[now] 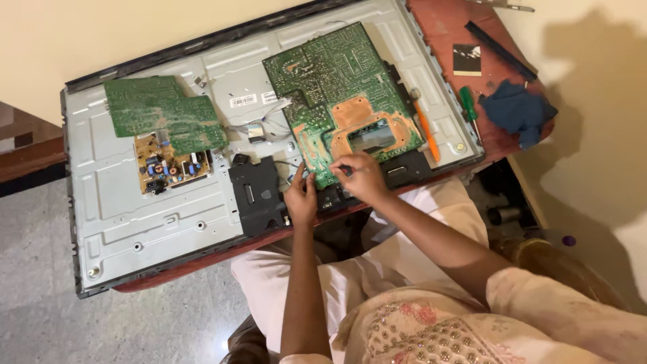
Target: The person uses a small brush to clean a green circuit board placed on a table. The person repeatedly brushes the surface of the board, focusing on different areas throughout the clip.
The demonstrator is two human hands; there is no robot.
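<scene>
**Both hands at the near edge of the big board**

Head view: a stripped flat-screen back panel (135, 222) lies flat on a reddish table (445, 27). The large green circuit board (337, 81) sits at one o'clock from panel centre, solder side up, so its joints are within reach. The right hand (364, 176) is closed around a small dark tool, its tip on the board's near edge at six o'clock. The left hand (301, 195) sits just beside it at eight o'clock, fingers curled with one raised against the board's corner, apparently steadying it. A smaller green board (162, 111) lies at ten o'clock, overlapping a tan power board (168, 165). An orange-handled screwdriver (424, 128) and a green-handled screwdriver (470, 108) rest at three o'clock, near a blue cloth (515, 111).
</scene>
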